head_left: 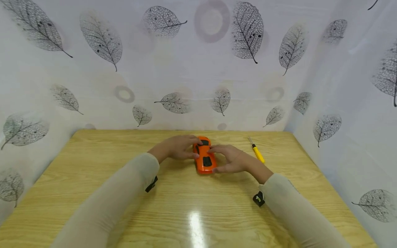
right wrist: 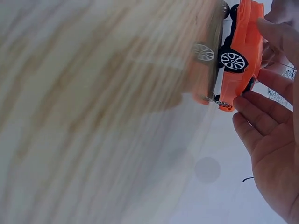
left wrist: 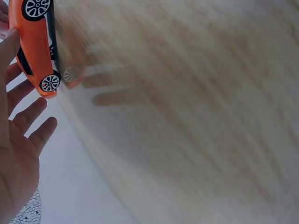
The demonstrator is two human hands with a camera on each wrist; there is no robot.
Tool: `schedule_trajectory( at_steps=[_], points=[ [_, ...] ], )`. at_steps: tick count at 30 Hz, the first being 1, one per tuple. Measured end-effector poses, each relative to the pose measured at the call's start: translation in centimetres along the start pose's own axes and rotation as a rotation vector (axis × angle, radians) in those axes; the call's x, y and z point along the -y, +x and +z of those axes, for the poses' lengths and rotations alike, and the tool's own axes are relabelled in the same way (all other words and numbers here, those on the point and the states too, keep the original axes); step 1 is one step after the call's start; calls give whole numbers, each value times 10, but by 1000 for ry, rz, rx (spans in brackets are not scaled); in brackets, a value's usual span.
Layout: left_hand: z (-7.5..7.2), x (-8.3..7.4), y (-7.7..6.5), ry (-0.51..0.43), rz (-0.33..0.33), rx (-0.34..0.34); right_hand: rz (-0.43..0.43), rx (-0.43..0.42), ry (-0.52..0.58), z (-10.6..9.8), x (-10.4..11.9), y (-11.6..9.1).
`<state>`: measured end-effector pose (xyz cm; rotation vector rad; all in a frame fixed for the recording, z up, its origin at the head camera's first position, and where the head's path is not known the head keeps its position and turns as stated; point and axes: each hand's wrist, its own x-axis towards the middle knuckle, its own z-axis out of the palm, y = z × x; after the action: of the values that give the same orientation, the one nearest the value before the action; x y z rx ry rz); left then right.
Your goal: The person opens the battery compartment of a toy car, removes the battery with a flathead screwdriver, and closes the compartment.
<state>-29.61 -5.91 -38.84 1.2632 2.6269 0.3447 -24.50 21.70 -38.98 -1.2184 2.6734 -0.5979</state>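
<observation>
An orange toy car (head_left: 205,154) with dark windows stands on the wooden table, pointing away from me. My left hand (head_left: 180,147) holds its left side, fingers over the front window and thumb low on the flank. On the other side, my right hand (head_left: 231,158) holds it with fingertips at the roof edge and thumb by the rear corner. The left wrist view shows the car (left wrist: 35,44) in side profile, with some fingers of that hand (left wrist: 23,158) spread off it. In the right wrist view, spoked wheels show under the car (right wrist: 247,37).
A yellow-handled screwdriver (head_left: 258,154) lies right of the right hand, shaft pointing away. The glossy wooden table (head_left: 173,213) meets leaf-patterned sheeting (head_left: 192,75) at the back and both sides.
</observation>
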Motion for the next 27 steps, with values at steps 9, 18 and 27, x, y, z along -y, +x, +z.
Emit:
schedule_trajectory(
  at_steps=[9, 18, 27],
  points=[
    [5, 2, -1, -74, 33, -49, 14, -38, 43, 2, -8, -9],
    [7, 1, 0, -47, -3, -46, 156, -113, 24, -26, -20, -43],
    [11, 2, 1, -31, 4, -61, 42, -296, -49, -59, -10, -61]
  ],
)
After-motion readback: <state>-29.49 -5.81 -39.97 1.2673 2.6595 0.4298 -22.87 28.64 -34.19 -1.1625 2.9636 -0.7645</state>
